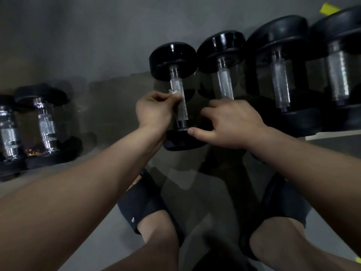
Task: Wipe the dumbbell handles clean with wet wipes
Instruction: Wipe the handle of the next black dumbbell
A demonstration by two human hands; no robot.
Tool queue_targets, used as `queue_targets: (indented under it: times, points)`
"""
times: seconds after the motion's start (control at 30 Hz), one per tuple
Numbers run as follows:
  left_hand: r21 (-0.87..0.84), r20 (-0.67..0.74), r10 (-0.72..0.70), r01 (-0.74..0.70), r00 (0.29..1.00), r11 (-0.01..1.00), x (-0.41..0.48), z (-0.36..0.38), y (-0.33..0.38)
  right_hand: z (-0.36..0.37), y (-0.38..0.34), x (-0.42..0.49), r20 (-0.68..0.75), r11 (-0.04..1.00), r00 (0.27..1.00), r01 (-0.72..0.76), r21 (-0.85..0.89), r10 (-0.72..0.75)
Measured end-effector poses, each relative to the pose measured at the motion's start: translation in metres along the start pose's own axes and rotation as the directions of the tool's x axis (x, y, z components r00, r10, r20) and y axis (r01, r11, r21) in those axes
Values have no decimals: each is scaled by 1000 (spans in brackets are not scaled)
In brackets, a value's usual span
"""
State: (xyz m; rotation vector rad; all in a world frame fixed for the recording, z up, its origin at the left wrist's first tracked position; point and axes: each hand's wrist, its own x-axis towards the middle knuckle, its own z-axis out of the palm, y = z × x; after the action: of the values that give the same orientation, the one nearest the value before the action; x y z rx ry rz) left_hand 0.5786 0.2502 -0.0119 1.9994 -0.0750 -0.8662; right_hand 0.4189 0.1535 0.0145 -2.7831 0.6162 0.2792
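Dumbbell (172,59) with black round heads is lying in the middle of the head view, its length running away from the person, far head up in the frame and near head close to the wrists. Its knurled metal handle (182,111) is showing between the two heads. The left hand (154,109) is reaching in from the left side of the handle, and its fingers (172,97) are curling together and pinching a small white wet wipe (174,92) against the upper part of the handle, so that the wipe is sitting between the fingertips and the metal. Below that grip the bare handle is running down beside the left palm to the near head.

The right hand (232,122) is resting at the right of the near head, with its thumb (193,132) lying straight and touching the head's upper rim. Its other fingers are bending down into the dark gap beside the handle; whether they are clamping on the head is too dim to tell.

Three larger black dumbbells (279,75) are lying just beside it on the right, and two smaller chrome-handled dumbbells (46,124) are lying well apart on the left. Black shorts (142,204) and bare knees are showing below the forearms.
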Motion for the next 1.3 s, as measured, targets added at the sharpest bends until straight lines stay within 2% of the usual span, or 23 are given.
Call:
queue_targets:
  times: [0.2,0.4,0.53,0.6,0.7,0.8,0.9,0.97,1.0,1.03,1.1,1.17,1.3]
  points:
    - [-197,-151,-88,57,985,979,29,21,30,0,-1,0,-8,1000,1000,-6,10,6]
    - [-98,-198,-40,21,979,995,23,36,30,-1,-1,1,-2,1000,1000,-21,10,21]
    - [-165,-222,-91,55,971,985,25,36,32,-1,-1,1,6,1000,1000,-10,6,10]
    - [-293,-175,-163,106,971,950,25,33,26,-2,-2,0,8,1000,1000,-10,6,10]
    - [-523,-35,-241,188,970,831,26,29,25,-3,-2,0,-4,1000,1000,-25,-9,25]
    - [-561,14,-272,233,962,795,21,28,34,-4,-3,0,11,999,999,-31,-7,31]
    - [-405,-48,-190,155,981,901,18,27,31,-6,-2,0,19,999,999,-38,-3,38]
    - [-161,-108,-45,27,993,987,19,26,24,-6,-2,0,22,999,999,-40,1,40]
    - [-9,-119,63,-65,991,998,17,25,22,-5,-3,0,23,999,999,-40,4,40]
    - [125,-95,179,-167,979,978,13,23,22,-5,-3,1,21,999,999,-39,8,39]
    - [322,28,377,-366,926,873,3,22,22,-5,-3,0,8,999,999,-36,14,36]
    - [424,147,453,-470,879,774,-4,21,23,-4,-2,0,-2,999,1000,-31,17,31]
    - [601,345,486,-587,803,542,-8,17,17,-4,-2,0,-18,1000,1000,-16,16,17]
